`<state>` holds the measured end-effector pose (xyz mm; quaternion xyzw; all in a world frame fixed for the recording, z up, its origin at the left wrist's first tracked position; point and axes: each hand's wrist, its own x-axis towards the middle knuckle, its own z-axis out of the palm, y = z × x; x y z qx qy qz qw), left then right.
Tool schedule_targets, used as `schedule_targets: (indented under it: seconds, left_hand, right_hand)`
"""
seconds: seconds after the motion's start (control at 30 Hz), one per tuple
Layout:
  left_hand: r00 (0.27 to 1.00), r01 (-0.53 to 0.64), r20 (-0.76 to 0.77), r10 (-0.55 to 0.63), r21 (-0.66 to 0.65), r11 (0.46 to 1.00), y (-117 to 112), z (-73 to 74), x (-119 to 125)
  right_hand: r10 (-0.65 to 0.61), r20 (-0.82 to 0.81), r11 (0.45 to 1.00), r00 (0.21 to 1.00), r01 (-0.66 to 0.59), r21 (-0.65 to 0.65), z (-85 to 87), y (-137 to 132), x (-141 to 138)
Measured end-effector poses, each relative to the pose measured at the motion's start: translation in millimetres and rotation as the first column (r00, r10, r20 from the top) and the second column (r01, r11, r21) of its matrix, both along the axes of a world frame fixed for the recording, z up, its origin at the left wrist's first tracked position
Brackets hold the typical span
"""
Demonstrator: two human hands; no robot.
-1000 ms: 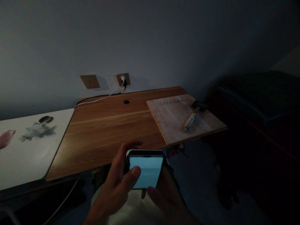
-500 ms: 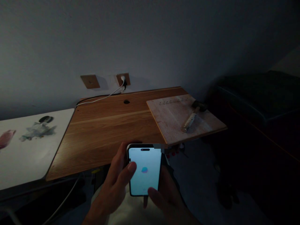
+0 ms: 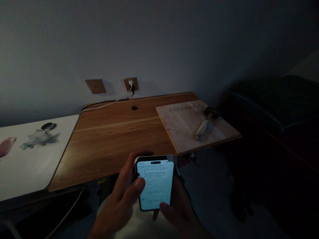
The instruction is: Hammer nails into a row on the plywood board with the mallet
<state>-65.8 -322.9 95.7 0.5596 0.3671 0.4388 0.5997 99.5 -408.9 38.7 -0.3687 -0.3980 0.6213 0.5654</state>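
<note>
A smartphone (image 3: 156, 187) with a lit screen is held upright between my two hands, just in front of the desk's near edge. Lines of small text fill the screen, too blurred to read. My left hand (image 3: 124, 196) wraps around the phone's left side, its thumb lying along the screen's edge. On the right side, my right hand (image 3: 180, 205) grips the phone from below, with the thumb at the lower right corner of the screen. Most fingers of both hands are hidden behind the phone.
Beyond the phone is a wooden desk (image 3: 117, 136) with a cable hole (image 3: 134, 108). A hammer (image 3: 205, 122) rests on a board (image 3: 179, 126) at right. A white table (image 3: 27, 169) adjoins on the left. Cables run to a wall socket (image 3: 131, 84).
The phone's screen has switched from a plain light page with a small coloured logo to a page of text. The phone and both hands have dipped slightly lower.
</note>
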Motion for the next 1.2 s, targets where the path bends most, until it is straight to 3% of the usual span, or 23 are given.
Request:
schedule_targets:
  seconds: [0.17,0.67,0.97,1.2]
  left_hand:
    - [1.000,0.003,0.004,-0.004,0.018,1.000,-1.2,5.9,3.1]
    - [0.998,0.050,0.024,-0.050,-0.008,0.999,0.6,1.4,0.2]
    - [0.997,0.061,0.054,-0.059,-0.024,0.998,-1.8,6.6,2.1]
    - [0.998,0.056,0.038,-0.055,-0.027,0.998,-2.4,3.8,0.4]
  right_hand:
    - [-0.005,0.015,1.000,1.000,0.005,0.028,1.2,-0.7,0.6]
    - [-0.025,0.017,1.000,1.000,0.025,0.019,6.9,-1.0,-1.4]
    - [-0.046,0.022,0.999,0.999,0.045,0.023,1.8,-1.9,-3.3]
    - [-0.007,-0.062,1.000,0.998,0.006,-0.016,5.7,-1.3,0.7]
